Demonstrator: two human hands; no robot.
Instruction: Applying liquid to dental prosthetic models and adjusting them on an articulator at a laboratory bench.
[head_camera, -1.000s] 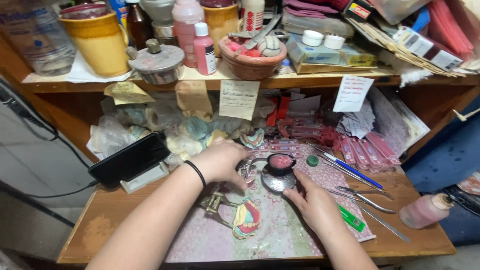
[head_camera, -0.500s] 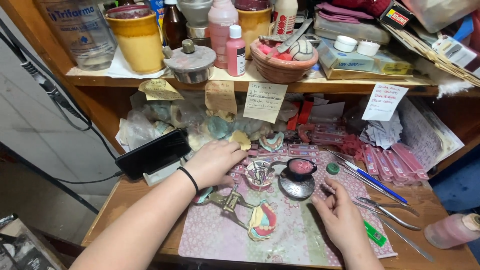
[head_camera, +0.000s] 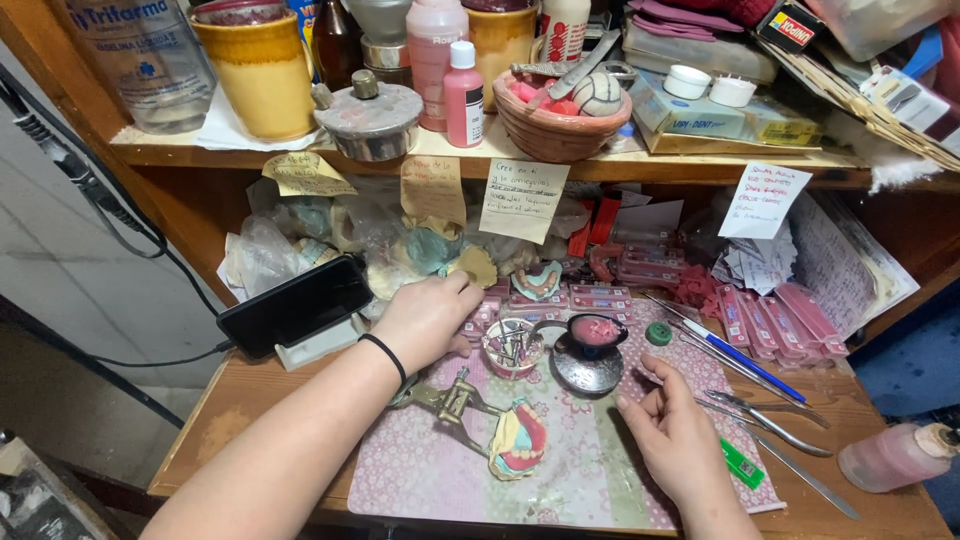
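My left hand (head_camera: 428, 318), with a black band on its wrist, reaches to the back of the bench. Its knuckles face up and its fingertips lie against a yellowish plaster cast (head_camera: 474, 266) and pink strips. The palm is hidden. My right hand (head_camera: 672, 420) rests on the floral mat (head_camera: 420, 472) with fingers loosely bent and nothing in it. Between the hands lie a brass articulator (head_camera: 452, 400) with a pink denture model (head_camera: 518, 440), a small bowl of burs (head_camera: 512, 346) and a black cup of pink material (head_camera: 597, 331) on a metal dish (head_camera: 588, 372).
A black phone (head_camera: 296, 304) leans on a white stand at left. Metal instruments (head_camera: 782, 428), a blue-handled tool (head_camera: 742, 356), a green lighter (head_camera: 741, 463) and a pink bottle (head_camera: 896, 456) lie at right. The shelf (head_camera: 300, 158) above holds jars, bottles and a bowl.
The view has swung left and downward. My right hand has drawn back a little from the metal dish. My left hand stays near the casts at the back.
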